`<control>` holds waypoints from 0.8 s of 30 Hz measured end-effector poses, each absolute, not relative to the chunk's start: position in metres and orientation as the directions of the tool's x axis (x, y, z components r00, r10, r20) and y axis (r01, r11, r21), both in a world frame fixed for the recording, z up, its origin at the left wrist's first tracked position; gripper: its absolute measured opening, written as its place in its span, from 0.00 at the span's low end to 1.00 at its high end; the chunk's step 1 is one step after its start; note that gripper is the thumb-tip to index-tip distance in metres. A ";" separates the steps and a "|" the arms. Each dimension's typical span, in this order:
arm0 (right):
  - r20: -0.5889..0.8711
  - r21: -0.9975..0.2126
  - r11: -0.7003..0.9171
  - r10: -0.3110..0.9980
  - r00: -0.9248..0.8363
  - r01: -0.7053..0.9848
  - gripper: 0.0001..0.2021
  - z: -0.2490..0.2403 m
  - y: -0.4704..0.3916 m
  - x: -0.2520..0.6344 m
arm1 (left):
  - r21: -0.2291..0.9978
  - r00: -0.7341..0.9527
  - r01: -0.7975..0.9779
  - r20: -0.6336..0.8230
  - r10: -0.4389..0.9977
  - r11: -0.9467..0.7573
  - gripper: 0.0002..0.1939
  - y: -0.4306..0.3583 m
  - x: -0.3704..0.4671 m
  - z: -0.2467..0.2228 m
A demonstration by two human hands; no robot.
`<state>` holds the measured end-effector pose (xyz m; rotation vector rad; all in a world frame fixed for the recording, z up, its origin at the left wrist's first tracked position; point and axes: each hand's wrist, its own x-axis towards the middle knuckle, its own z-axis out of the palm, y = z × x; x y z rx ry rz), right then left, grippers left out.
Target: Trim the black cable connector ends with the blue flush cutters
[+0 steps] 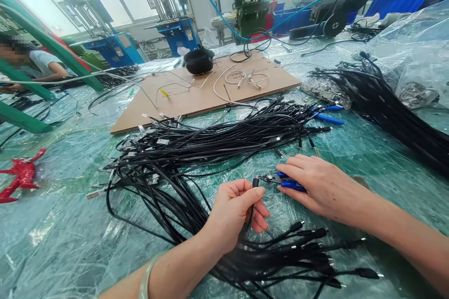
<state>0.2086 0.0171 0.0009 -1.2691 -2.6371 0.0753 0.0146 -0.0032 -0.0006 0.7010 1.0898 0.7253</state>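
Pinched between the thumb and fingers of my left hand point(238, 210) is a black cable point(256, 181), its connector end pointing up. My right hand point(315, 187) is closed around blue-handled flush cutters point(293, 185). The cutters' dark jaws lie right by the cable's connector; I cannot tell whether they touch it. Under and below my left hand spreads a bundle of black cables point(280, 257), plug ends to the right. Beyond both hands lies another thick bundle of black cables point(210, 135), with metal plugs at its left end.
A flat cardboard sheet point(196, 91) carries pale cables and a black round object point(198, 60). Blue-handled pliers point(328, 119) lie at the bundle's right end. More black cables point(393, 107) lie far right, a red clamp-like thing point(23, 175) left. A person point(45, 63) sits at far left.
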 end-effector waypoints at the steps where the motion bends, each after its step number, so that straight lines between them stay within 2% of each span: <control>1: 0.166 -0.141 0.625 0.779 -0.604 0.767 0.09 0.001 0.017 0.208 | 0.798 0.290 -0.169 -0.520 0.803 0.578 0.14 -0.003 0.015 -0.001; 24: 0.261 -0.068 0.662 0.734 -0.628 0.746 0.08 -0.002 0.017 0.206 | 0.789 0.306 -0.178 -0.524 0.795 0.588 0.15 -0.001 0.014 -0.001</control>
